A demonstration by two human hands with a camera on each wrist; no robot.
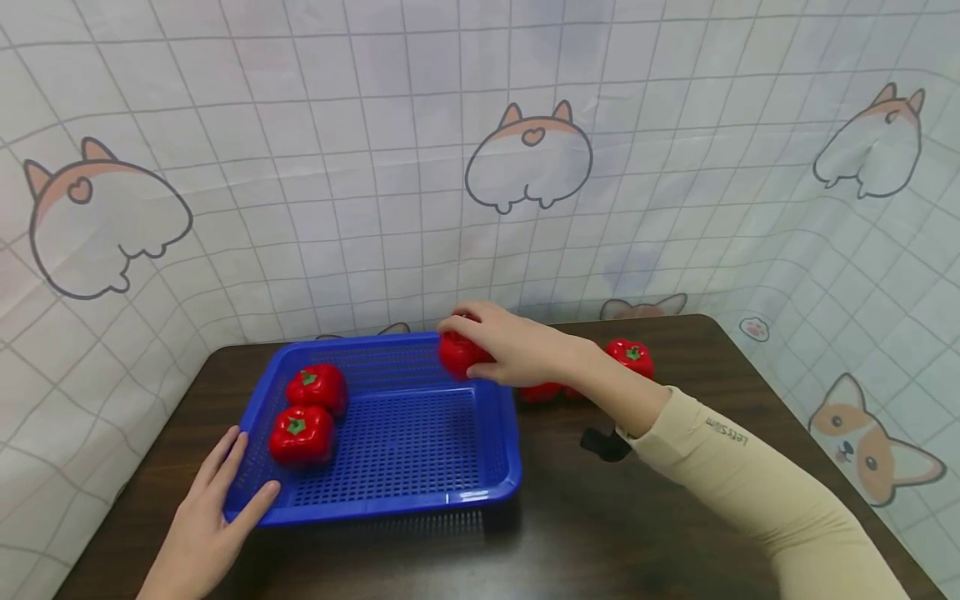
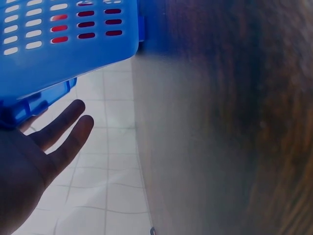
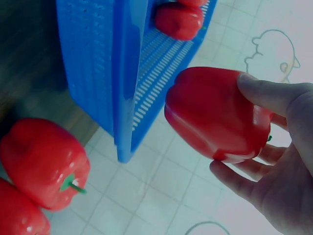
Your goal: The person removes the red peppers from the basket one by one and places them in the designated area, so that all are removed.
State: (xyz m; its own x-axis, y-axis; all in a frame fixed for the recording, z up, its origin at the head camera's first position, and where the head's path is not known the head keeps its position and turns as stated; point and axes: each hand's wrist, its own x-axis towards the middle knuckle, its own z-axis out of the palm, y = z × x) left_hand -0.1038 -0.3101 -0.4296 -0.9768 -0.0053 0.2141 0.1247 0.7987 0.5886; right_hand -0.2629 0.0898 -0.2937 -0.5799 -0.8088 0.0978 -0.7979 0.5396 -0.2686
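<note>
My right hand (image 1: 513, 340) grips a red bell pepper (image 1: 459, 354) over the back right corner of a blue plastic basket (image 1: 480, 497). In the right wrist view, thumb and fingers wrap the stem end of that pepper (image 3: 215, 115), held above the basket's rim (image 3: 126, 98). Two other red bell peppers, a rear one (image 1: 322, 387) and a front one (image 1: 302, 437), lie in the left part of the basket. At the front left corner my left hand (image 1: 213, 508) rests against the rim, its fingers extended. The left wrist view shows those fingers beside the basket's slotted wall (image 2: 63, 58).
Several more red bell peppers (image 1: 630, 357) sit on the dark wooden table (image 1: 600, 525) to the right of the basket, partly behind my right forearm. A white grid-patterned cloth (image 1: 405, 208) with dog drawings hangs behind the table and along its sides.
</note>
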